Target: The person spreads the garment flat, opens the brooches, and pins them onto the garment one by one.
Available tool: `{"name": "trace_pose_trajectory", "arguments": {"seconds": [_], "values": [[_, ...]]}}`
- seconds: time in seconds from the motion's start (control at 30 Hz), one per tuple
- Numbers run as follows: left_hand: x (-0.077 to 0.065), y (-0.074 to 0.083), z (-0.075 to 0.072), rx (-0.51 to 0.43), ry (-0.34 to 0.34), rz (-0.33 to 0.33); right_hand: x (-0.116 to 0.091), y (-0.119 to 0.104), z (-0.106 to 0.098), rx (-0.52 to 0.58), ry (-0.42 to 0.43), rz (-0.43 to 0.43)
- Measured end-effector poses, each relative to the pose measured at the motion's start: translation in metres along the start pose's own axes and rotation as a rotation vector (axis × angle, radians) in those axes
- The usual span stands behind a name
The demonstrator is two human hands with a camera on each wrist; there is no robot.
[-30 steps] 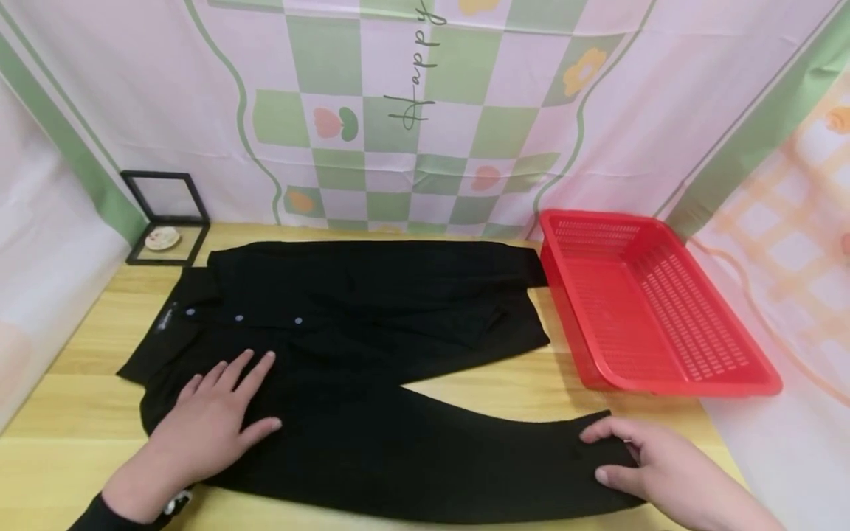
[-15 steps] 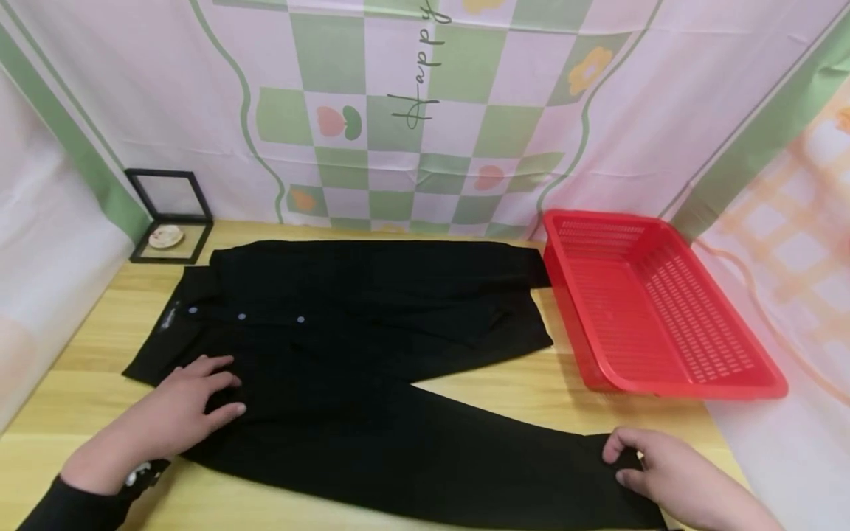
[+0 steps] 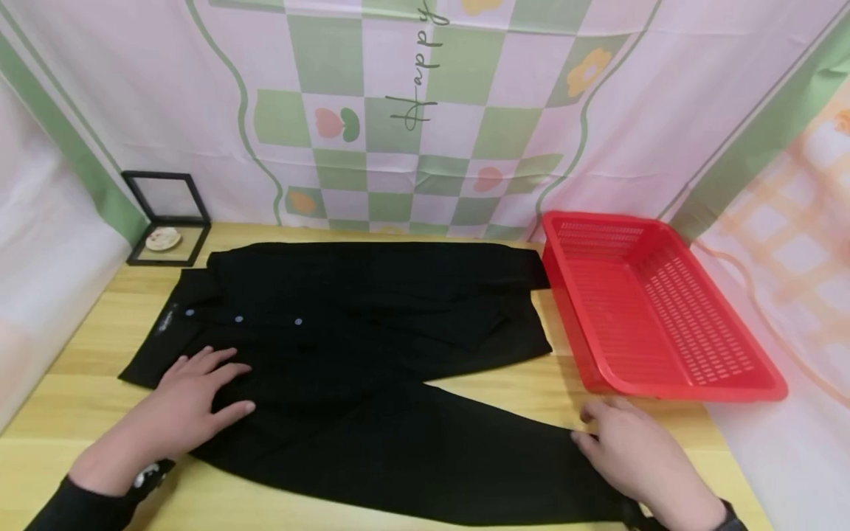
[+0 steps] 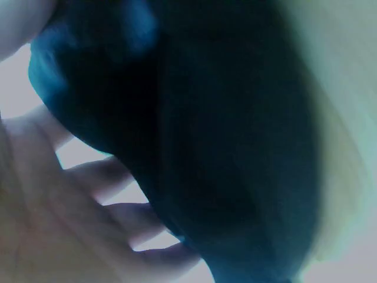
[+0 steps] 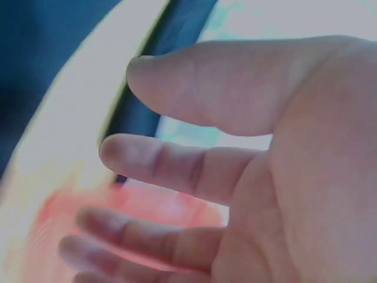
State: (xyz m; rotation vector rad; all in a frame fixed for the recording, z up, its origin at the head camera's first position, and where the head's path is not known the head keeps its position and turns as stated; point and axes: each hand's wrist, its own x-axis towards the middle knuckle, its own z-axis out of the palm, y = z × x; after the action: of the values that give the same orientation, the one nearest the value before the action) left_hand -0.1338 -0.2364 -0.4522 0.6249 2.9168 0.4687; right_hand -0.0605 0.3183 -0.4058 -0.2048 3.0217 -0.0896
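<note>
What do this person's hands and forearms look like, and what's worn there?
Both the left hand and right hand are ungloved. A black fabric sleeve ends near the left wrist, beside a small black and white item too blurred to identify. Dark material edges the right wrist.

Plain black long-sleeved cloth garment (image 3: 372, 310), blue-grey round buttons (image 3: 239, 319). Solid red rectangular plastic basket (image 3: 657, 310). Yellow wood-grain bench (image 3: 66, 398). Pale pinkish-white cloth backdrop (image 3: 392, 125), checked green and white, dotted with pink and orange motifs.

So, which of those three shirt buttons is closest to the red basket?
The rightmost button, farthest from the collar; the middle button and the collar button both lie farther left in the head view.
</note>
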Motion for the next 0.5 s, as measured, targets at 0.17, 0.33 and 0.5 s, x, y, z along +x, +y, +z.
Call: {"name": "trace_pose_trajectory", "arguments": {"seconds": [0.17, 0.33, 0.5], "values": [[0.006, 0.015, 0.001, 0.008, 0.137, 0.127, 0.036, -0.046, -0.012, -0.018, 0.143, -0.173], [0.014, 0.022, 0.006, 0.018, 0.227, 0.201, 0.091, -0.081, -0.005, -0.028, 0.153, -0.298], [0.017, 0.026, 0.007, -0.017, 0.252, 0.169, 0.139, -0.094, 0.009, -0.07, 0.088, -0.28]]}}
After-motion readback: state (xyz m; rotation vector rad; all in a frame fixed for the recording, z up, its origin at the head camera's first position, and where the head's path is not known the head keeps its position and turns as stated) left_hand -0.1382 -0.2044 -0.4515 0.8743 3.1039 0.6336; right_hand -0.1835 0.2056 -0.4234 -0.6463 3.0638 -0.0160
